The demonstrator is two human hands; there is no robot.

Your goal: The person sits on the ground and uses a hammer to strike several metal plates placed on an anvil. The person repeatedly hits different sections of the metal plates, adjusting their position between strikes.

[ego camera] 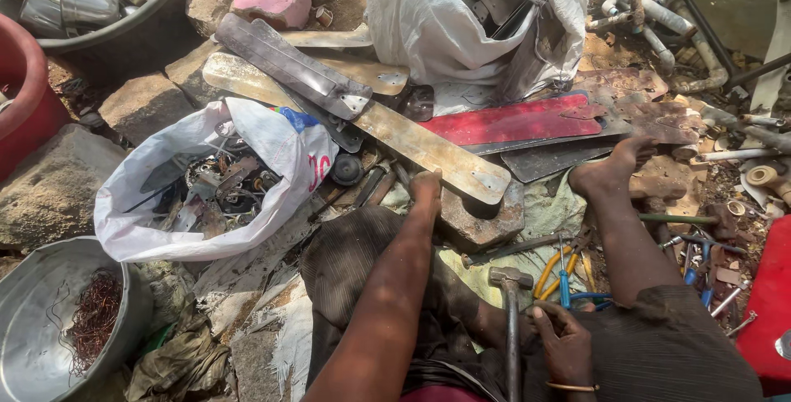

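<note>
While the right hand [564,338] closes its grip around the handle of a hammer [511,320], whose steel head stands just below a flat stone block [482,219], the left hand [427,188] reaches forward with its fingers pressed down on the near end of a long tarnished metal blade [412,142]. That blade end lies on the stone block, just beside the left fingertips and near the hammer head. More blades cross behind it: a grey one [288,64] on top and a red one [519,120] to the right. A bare foot [614,163] rests on rusty sheet metal to the right. Pliers with yellow and blue handles [560,274] lie close beside the hammer. Leftward, a white sack of scrap parts [214,179] crowds the blade, and a metal bowl holding copper wire [74,320] sits at the lower left. Open ground is scarce; clutter hems in the block on every side.
</note>
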